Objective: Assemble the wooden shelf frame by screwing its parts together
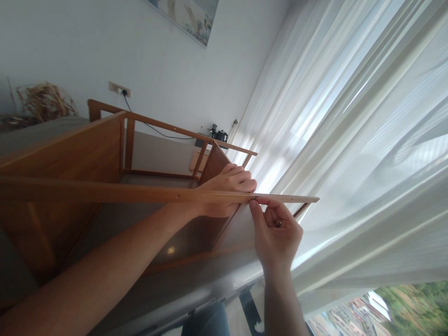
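A wooden frame with slim rails and upright panels stands in front of me. My left hand (pixel 233 182) reaches behind the near rail (pixel 140 191). Its fingers curl over the edge of an upright wooden panel (pixel 215 163) where that meets the rail; the fingertips are partly hidden. On the near side of the rail, my right hand (pixel 280 228) pinches a small metal screw (pixel 254 199) between thumb and forefinger, right against the wood. A second small metal piece (pixel 279 223) is tucked in the curled fingers of that hand.
Sheer white curtains (pixel 350 154) hang close on the right. The far rail (pixel 168 126) runs along the wall, near a socket (pixel 120 89) with a black cable. A dark appliance (pixel 221 136) and dried plant stems (pixel 49 100) are behind the frame.
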Demonstrator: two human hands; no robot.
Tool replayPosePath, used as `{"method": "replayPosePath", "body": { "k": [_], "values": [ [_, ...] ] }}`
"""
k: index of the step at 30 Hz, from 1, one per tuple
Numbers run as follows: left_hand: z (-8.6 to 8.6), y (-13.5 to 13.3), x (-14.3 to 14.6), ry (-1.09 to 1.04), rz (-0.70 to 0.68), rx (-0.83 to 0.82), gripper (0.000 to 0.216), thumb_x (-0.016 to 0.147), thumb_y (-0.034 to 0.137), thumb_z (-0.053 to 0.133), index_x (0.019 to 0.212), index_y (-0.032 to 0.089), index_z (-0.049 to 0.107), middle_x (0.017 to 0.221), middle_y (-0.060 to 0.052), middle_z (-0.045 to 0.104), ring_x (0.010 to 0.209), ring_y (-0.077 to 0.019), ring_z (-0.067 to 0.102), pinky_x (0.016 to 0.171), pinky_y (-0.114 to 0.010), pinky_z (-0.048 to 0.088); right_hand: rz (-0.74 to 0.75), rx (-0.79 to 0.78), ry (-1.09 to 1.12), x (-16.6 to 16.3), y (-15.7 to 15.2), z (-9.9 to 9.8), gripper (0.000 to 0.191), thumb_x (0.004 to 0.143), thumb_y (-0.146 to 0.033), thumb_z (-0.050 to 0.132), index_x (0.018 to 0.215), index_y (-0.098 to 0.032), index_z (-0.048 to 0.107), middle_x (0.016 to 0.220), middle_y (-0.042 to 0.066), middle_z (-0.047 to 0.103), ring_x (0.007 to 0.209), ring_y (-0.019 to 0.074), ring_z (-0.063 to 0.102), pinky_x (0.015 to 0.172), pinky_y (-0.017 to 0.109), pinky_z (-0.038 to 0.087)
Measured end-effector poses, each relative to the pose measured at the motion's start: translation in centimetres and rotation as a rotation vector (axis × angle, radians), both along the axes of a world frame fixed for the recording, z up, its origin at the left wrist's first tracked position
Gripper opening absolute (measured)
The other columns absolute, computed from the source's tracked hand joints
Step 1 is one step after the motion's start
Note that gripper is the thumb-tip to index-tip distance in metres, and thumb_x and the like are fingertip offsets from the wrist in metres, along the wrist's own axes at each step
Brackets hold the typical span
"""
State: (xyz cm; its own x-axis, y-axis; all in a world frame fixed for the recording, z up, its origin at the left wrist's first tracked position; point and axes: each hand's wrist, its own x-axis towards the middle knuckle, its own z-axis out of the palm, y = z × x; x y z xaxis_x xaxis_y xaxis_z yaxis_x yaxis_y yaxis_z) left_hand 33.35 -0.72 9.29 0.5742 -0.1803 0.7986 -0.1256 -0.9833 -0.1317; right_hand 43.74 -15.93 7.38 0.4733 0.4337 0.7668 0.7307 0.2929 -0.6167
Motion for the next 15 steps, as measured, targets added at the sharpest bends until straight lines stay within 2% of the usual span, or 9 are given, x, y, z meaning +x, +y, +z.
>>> {"method": "replayPosePath", "body": {
  "k": [6, 10, 13, 15],
  "values": [
    [0.5, -0.3, -0.3, 0.027, -0.067, -0.009, 0.011, 0.095, 0.015, 0.045, 0.088, 0.022, 0.049, 0.09, -0.007, 0.058, 0.09, -0.0256, 0.055, 0.087, -0.042, 0.045, 0.002, -0.034, 0.001, 0.0, -0.1, 0.6, 0.024, 0.087, -0.04, 0.078, 0.092, -0.017, 0.077, 0.055, -0.011, 0.026, 0.048, 0.008, 0.027, 0.047, 0.023, 0.023],
    [0.9, -0.3, -0.5, 0.051, -0.138, -0.051, 0.016, 0.093, 0.007, 0.047, 0.089, 0.022, 0.052, 0.098, -0.009, 0.062, 0.1, -0.0248, 0.058, 0.089, -0.038, 0.05, 0.005, -0.072, -0.033, 0.2, -0.2, 1.2, 0.026, 0.087, -0.042, 0.078, 0.088, -0.016, 0.076, 0.054, -0.011, 0.026, 0.047, 0.008, 0.027, 0.046, 0.023, 0.023],
    [0.8, 0.1, -0.3, 0.053, -0.141, 0.032, 0.022, 0.087, 0.001, 0.049, 0.088, 0.022, 0.054, 0.098, -0.008, 0.065, 0.108, -0.0255, 0.058, 0.093, -0.039, 0.05, 0.003, -0.105, -0.087, 0.7, -0.4, 1.6, 0.025, 0.088, -0.042, 0.076, 0.087, -0.017, 0.075, 0.053, -0.012, 0.026, 0.047, 0.008, 0.027, 0.046, 0.023, 0.024],
    [0.6, 0.4, -0.2, 0.031, -0.11, 0.082, 0.019, 0.087, 0.003, 0.05, 0.087, 0.022, 0.054, 0.097, -0.006, 0.066, 0.105, -0.0252, 0.059, 0.096, -0.042, 0.049, 0.003, -0.134, -0.15, 1.0, -0.6, 1.9, 0.022, 0.09, -0.039, 0.074, 0.088, -0.018, 0.074, 0.053, -0.012, 0.026, 0.047, 0.008, 0.028, 0.047, 0.023, 0.025]
  ]
}}
